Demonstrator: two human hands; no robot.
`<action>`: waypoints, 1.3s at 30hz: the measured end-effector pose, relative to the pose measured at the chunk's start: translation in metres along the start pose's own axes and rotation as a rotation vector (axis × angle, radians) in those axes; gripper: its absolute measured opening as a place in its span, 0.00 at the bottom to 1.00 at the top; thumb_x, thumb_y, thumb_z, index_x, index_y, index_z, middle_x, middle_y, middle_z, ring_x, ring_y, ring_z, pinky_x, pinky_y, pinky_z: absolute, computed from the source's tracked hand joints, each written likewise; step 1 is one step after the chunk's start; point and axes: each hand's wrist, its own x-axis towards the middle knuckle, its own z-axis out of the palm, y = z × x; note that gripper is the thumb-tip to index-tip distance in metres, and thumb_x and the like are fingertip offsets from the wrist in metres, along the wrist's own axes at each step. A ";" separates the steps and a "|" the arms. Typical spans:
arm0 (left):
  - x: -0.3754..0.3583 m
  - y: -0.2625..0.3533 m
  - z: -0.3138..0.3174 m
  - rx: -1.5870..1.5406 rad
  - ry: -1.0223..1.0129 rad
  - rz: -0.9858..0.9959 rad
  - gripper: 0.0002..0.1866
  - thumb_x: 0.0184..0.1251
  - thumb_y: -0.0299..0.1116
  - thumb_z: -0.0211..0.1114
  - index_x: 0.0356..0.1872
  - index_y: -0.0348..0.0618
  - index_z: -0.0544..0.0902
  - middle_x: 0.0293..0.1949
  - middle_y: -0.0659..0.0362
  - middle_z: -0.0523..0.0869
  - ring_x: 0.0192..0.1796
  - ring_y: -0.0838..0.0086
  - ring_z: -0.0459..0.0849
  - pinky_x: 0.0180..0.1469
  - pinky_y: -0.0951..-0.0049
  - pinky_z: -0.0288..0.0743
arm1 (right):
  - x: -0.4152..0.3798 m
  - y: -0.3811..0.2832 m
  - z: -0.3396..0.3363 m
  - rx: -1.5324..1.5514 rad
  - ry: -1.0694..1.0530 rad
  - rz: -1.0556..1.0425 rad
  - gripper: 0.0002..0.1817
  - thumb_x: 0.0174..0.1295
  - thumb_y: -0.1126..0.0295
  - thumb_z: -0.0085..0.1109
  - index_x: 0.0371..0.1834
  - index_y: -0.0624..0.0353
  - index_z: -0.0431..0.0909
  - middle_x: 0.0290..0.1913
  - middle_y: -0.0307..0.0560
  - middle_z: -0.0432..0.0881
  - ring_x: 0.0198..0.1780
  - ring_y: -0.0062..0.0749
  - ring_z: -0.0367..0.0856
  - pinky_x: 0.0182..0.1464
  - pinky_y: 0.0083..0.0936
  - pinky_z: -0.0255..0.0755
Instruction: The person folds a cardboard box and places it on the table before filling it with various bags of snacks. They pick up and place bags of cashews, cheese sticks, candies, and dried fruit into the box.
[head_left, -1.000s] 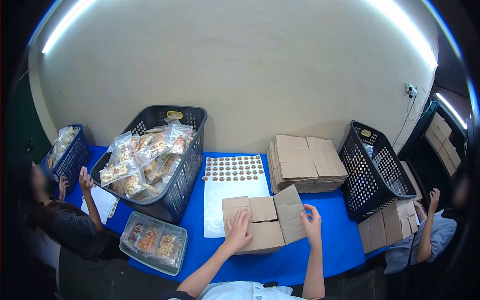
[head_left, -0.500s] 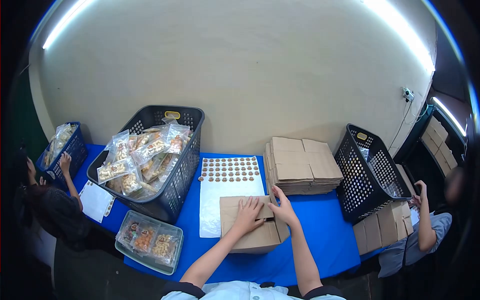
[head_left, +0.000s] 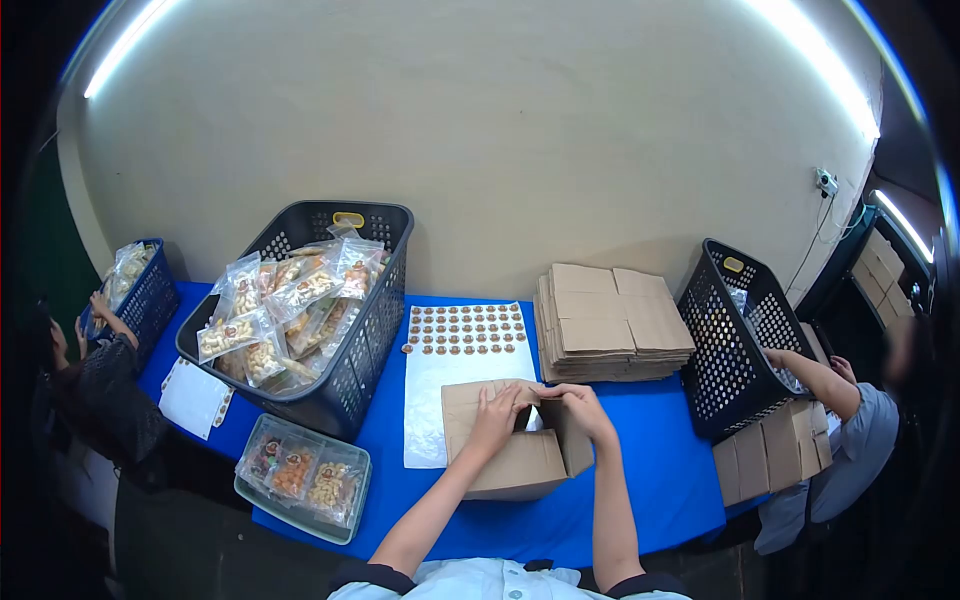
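A brown cardboard box point(head_left: 515, 468) stands at the front edge of the blue table, its top partly open with a dark gap and something white showing inside. My left hand point(head_left: 494, 418) grips the left top flap beside the gap, fingers over the cardboard. At the back right, my right hand point(head_left: 584, 410) pinches a raised flap with bent fingers. Behind the box lies a white sheet point(head_left: 440, 395) with rows of round brown stickers point(head_left: 465, 330). Part of the sheet is hidden by the box.
Flattened cardboard boxes point(head_left: 610, 330) are stacked at the back right. Baskets of nut packets point(head_left: 305, 300) stand left and right point(head_left: 735, 350). A small tray point(head_left: 355, 510) holds several packets. Co-workers point(head_left: 95, 390) are at both sides, one reaching into the right basket.
The right flap has been lifted, widening the gap in the box top. My right hand has gone from spread fingers to a pinch. The right co-worker's arm now reaches into the basket.
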 end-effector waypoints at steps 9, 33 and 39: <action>0.007 0.003 -0.001 -0.103 0.025 -0.027 0.15 0.65 0.32 0.49 0.51 0.37 0.72 0.42 0.46 0.81 0.45 0.57 0.79 0.63 0.46 0.49 | -0.003 -0.008 -0.021 0.067 -0.107 0.060 0.19 0.46 0.81 0.37 0.34 0.72 0.80 0.38 0.52 0.82 0.44 0.32 0.78 0.54 0.24 0.66; 0.003 -0.020 0.002 -0.269 -0.083 -0.078 0.20 0.66 0.41 0.48 0.55 0.41 0.71 0.51 0.49 0.76 0.57 0.60 0.72 0.65 0.50 0.44 | -0.008 0.045 0.084 -0.813 -0.047 -0.122 0.23 0.62 0.58 0.37 0.51 0.63 0.71 0.49 0.57 0.75 0.57 0.49 0.67 0.61 0.37 0.54; 0.002 -0.015 -0.001 -0.193 -0.127 -0.039 0.25 0.60 0.48 0.56 0.54 0.43 0.73 0.57 0.55 0.72 0.62 0.62 0.67 0.66 0.55 0.47 | -0.030 0.045 0.086 -0.638 0.249 -0.204 0.13 0.60 0.67 0.46 0.39 0.68 0.73 0.40 0.56 0.77 0.45 0.38 0.74 0.48 0.33 0.64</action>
